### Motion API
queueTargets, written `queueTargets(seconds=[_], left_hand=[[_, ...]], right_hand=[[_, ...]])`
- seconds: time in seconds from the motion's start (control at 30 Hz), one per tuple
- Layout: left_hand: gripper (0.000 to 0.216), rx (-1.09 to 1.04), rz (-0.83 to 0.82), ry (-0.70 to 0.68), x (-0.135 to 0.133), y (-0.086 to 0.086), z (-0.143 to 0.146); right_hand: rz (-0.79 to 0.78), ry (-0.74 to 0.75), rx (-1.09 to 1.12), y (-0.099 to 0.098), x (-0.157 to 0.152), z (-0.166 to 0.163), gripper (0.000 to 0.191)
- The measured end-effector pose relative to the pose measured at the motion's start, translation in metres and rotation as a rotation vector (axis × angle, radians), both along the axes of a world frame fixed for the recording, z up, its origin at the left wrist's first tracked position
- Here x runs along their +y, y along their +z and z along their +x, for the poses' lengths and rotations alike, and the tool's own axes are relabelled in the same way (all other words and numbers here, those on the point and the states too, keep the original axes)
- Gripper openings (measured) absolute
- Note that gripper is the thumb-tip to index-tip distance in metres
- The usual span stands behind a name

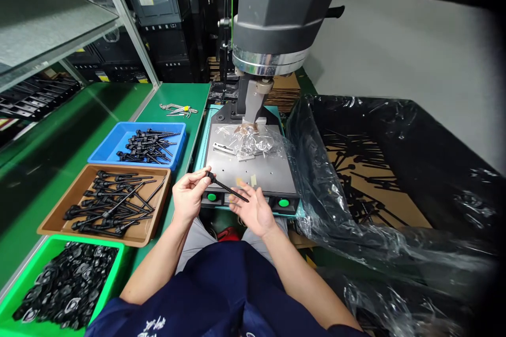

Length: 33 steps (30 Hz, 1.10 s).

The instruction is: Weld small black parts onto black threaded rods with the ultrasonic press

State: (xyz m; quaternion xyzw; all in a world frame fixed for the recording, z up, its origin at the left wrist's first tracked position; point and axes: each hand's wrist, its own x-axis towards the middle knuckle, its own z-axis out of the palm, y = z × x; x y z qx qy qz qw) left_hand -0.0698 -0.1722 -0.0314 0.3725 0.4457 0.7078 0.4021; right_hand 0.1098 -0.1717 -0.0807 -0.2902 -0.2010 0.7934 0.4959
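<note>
The fingers of the left hand (188,196) pinch a thin black rod (227,187) by its thick end. The rod slants down from them towards the right hand (256,211), its tip over that hand's spread, open fingers; whether they touch it, I cannot tell. A brown tray (161,201) of similar rods sits left on the counter (177,95).

I'm watching glare streaking the plastic liner (389,242) and metal ring (272,63), while my view's right edge is blurring into blackness.
</note>
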Motion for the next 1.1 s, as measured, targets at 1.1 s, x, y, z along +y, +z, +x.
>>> queueTargets(seconds=[1.1], left_hand=[[0.033,0.11,-0.21,-0.169,0.062,-0.029,0.028]], right_hand=[[0.222,-0.107,-0.358,-0.005,0.048,0.014,0.046]])
